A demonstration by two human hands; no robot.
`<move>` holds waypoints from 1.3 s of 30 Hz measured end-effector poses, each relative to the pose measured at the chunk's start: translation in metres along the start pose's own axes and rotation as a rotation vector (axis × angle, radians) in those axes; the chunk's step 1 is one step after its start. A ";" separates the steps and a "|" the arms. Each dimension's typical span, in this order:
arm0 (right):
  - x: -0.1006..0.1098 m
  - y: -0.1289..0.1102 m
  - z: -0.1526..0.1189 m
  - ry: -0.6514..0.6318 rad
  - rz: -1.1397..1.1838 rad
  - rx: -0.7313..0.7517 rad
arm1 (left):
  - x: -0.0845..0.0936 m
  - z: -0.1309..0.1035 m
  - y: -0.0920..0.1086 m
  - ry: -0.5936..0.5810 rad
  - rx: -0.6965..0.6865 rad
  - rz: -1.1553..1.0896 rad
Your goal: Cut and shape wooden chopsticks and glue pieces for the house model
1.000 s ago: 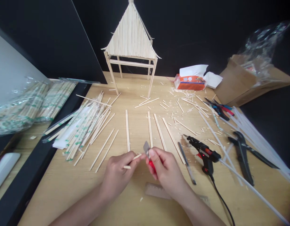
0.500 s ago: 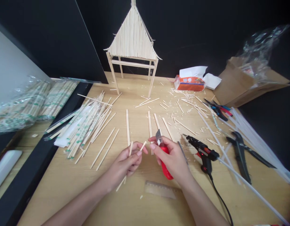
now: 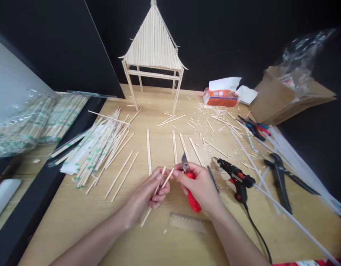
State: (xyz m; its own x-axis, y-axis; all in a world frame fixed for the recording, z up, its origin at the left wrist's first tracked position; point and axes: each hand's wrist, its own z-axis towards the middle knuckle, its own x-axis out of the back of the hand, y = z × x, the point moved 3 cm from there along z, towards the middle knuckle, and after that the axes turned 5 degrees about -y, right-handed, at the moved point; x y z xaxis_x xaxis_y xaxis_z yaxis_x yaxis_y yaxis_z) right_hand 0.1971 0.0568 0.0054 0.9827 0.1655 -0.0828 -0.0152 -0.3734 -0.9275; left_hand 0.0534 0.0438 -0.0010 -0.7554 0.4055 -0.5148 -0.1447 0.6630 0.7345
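Note:
Two thin wooden chopsticks [image 3: 168, 177] are pinched in my left hand [image 3: 148, 192], crossing at a slant, with their lower ends sticking out below the palm. My right hand [image 3: 202, 184] keeps a red-handled cutter [image 3: 193, 201] in its palm, its short metal head pointing up and away. The thumb and forefinger of that hand meet at the upper tip of one chopstick. Paired chopsticks [image 3: 149, 151] lie on the table just beyond my hands. Below them is a clear ruler [image 3: 187, 222].
A stick-built house model [image 3: 153, 44] stands at the back. Bundled chopsticks [image 3: 96, 151] lie left. On the right are a glue gun [image 3: 237, 175] with its cord, a large black cutter [image 3: 281, 184], pliers [image 3: 253, 129], and long translucent glue sticks [image 3: 300, 166]. Offcuts, a tissue pack [image 3: 221, 96] and a cardboard box [image 3: 283, 98] sit farther back.
The chopsticks in my left hand have shifted and now lie closer together. My right fingertips have come up to the tip of one. The view has moved slightly.

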 end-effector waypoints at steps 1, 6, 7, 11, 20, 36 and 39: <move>0.000 0.000 0.000 -0.013 0.008 -0.001 | 0.000 0.000 -0.001 -0.018 -0.012 0.027; -0.002 0.000 0.000 -0.026 0.061 0.006 | 0.003 0.001 -0.006 0.009 -0.101 0.139; -0.002 0.000 0.000 -0.015 0.059 0.004 | 0.004 0.001 -0.006 0.028 -0.109 0.153; 0.001 0.002 0.001 0.033 0.022 0.000 | 0.007 0.005 -0.008 0.104 -0.103 0.186; 0.004 0.002 0.002 0.054 0.020 0.018 | 0.013 0.006 -0.011 0.227 -0.069 0.042; 0.002 0.000 0.002 0.050 0.019 0.020 | 0.016 0.009 -0.018 0.230 -0.100 0.094; 0.003 0.001 0.002 0.076 -0.002 0.010 | 0.014 0.009 -0.017 0.233 -0.094 0.112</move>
State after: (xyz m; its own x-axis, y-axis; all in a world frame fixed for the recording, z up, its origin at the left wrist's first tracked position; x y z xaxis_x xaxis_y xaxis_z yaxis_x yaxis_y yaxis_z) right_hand 0.1998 0.0589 0.0037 0.9939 0.0960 -0.0537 -0.0151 -0.3641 -0.9312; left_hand 0.0506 0.0440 -0.0247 -0.8953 0.3100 -0.3198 -0.1018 0.5566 0.8245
